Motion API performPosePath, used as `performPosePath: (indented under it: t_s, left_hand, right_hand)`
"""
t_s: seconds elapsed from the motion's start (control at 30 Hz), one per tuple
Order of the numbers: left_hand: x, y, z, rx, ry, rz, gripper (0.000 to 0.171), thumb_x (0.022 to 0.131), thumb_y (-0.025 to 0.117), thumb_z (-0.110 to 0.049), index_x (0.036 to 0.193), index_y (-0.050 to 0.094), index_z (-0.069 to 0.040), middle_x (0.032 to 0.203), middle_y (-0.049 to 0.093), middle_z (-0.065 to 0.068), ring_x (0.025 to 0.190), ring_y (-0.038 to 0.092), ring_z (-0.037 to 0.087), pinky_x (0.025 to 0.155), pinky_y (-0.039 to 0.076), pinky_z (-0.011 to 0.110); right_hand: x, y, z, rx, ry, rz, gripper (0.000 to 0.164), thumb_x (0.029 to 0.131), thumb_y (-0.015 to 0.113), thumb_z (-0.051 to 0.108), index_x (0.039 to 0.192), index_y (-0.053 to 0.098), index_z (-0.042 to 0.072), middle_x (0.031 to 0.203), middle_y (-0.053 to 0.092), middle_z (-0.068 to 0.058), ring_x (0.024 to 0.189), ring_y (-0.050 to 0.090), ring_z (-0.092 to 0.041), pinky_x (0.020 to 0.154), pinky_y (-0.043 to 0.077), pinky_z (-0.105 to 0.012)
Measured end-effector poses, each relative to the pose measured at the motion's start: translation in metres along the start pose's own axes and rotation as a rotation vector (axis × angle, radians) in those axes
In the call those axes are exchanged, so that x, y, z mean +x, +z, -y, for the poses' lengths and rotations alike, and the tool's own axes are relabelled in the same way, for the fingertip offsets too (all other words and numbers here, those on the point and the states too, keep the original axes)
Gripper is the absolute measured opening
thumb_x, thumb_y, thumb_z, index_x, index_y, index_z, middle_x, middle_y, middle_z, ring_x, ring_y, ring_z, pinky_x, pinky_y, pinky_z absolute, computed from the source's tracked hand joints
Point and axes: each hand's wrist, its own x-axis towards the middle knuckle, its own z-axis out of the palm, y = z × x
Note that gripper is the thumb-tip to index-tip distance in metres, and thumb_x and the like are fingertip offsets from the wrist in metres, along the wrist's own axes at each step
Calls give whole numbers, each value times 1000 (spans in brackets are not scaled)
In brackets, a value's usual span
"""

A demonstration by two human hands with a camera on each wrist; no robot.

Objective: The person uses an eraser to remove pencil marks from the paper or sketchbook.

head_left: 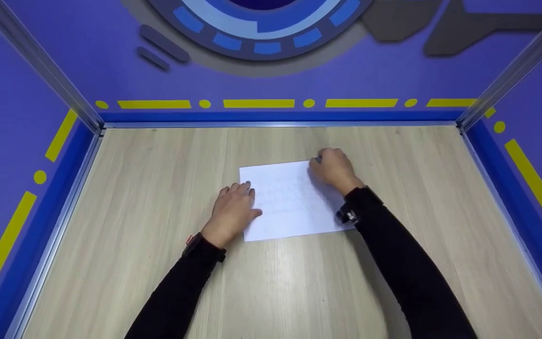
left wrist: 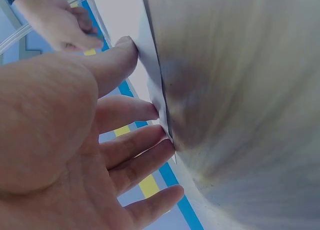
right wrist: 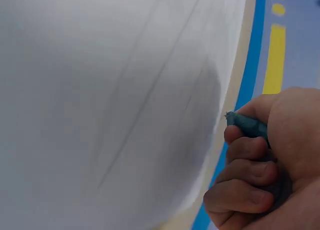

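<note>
- Step in hand: in my judgement, the face of the sheet (head_left: 290,202) is being worked with a small teal item (right wrist: 250,126), the other hand steadying the paper.
- Next move: I judge it calls for controlled contact between item and paper, with the sheet's left edge held down so that it neither slips nor creases.
- Sheet position: on the table (head_left: 148,188), about midway between its left and right edges, fairly near the far edge and slightly askew to it.
- Left hand (head_left: 232,205): at the sheet's left edge. Thumb laid over the paper; fingers extended, middle and ring close together, little finger spread apart.
- Right hand (head_left: 332,167): over the sheet's far right corner, hiding it. Fingers curled round the item, one end protruding beside the thumb. Whether it touches the paper, I cannot tell.
- Sheet material: thin, white, rectangular, bearing faint straight grey lines; its edge appears slightly rippled at the left fingertips.
- Item material: dark teal, tip ragged; substance and full shape undetermined, being mostly hidden.
- Table: pale, streaked wood grain, with a metal strip (head_left: 280,125) along the far edge.
</note>
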Motion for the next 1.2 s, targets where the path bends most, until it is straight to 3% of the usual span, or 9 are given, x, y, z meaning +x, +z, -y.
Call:
performPosePath:
  t_s: [0.1, 0.27, 0.37, 0.5, 0.63, 0.8, 0.93, 1.13, 1.2]
  left_hand:
    - [-1, -1, 2, 3, 1, -7, 70, 106, 71, -47, 155, 61, 3, 166, 55, 22, 153, 53, 42, 127, 42, 60]
    - [-1, -2, 2, 0, -1, -1, 70, 106, 71, -48, 155, 61, 1, 167, 54, 21, 153, 51, 41, 128, 41, 60]
    - [-1, -3, 1, -10, 10, -3, 70, 106, 70, -49, 156, 60, 0, 168, 52, 22, 154, 51, 42, 129, 40, 60]
    - [0, -2, 0, -7, 12, 1, 70, 107, 69, -49, 156, 59, 0, 169, 51, 22, 155, 50, 42, 129, 40, 61]
    - [0, -2, 0, 6, 3, 9, 71, 108, 68, -50, 158, 58, 0, 170, 50, 21, 156, 50, 41, 130, 40, 60]
    - [0, -2, -1, 4, -6, 21, 72, 108, 67, -50, 159, 57, 0, 171, 50, 21, 157, 48, 41, 130, 40, 60]
    - [0, -1, -1, 3, -11, 30, 72, 109, 67, -50, 159, 56, 1, 171, 49, 21, 157, 48, 41, 130, 40, 60]
    - [-1, 0, 1, 3, -2, 17, 72, 108, 68, -49, 158, 58, 2, 169, 51, 21, 156, 49, 41, 129, 41, 60]
    - [-2, 0, 1, 2, 2, 13, 71, 108, 68, -48, 158, 58, 2, 169, 51, 21, 156, 49, 41, 128, 41, 59]
  right_hand:
    - [3, 23, 29, -15, -82, -8, 28, 100, 61, 27, 89, 73, 4, 99, 76, -23, 95, 74, -41, 83, 59, -55]
    - [-2, 50, 84, -42, -162, 48, 30, 103, 60, 24, 92, 76, 1, 107, 79, -26, 105, 77, -46, 92, 62, -59]
    - [0, 57, 93, -56, -166, 49, 28, 104, 62, 22, 90, 76, 1, 107, 80, -24, 103, 77, -42, 93, 62, -55]
    - [2, 51, 80, -27, -123, 51, 25, 103, 63, 21, 86, 72, 5, 105, 79, -21, 99, 74, -35, 93, 62, -52]
    - [4, 35, 53, 17, -76, 45, 26, 101, 62, 21, 77, 61, 10, 96, 73, -16, 89, 65, -30, 86, 59, -50]
    - [3, 13, 11, 45, -42, 12, 31, 98, 61, 21, 71, 47, 14, 81, 55, -7, 80, 51, -26, 71, 44, -41]
    - [-1, -2, -17, 74, 13, 6, 33, 100, 60, 21, 70, 46, 14, 79, 48, -5, 78, 48, -27, 68, 37, -38]
    - [-4, -15, -34, 50, 54, 22, 32, 103, 59, 23, 75, 49, 12, 83, 52, -8, 83, 50, -29, 73, 37, -39]
    - [-5, -16, -34, 33, 60, 31, 28, 104, 58, 24, 83, 60, 6, 92, 62, -13, 88, 52, -30, 78, 43, -42]
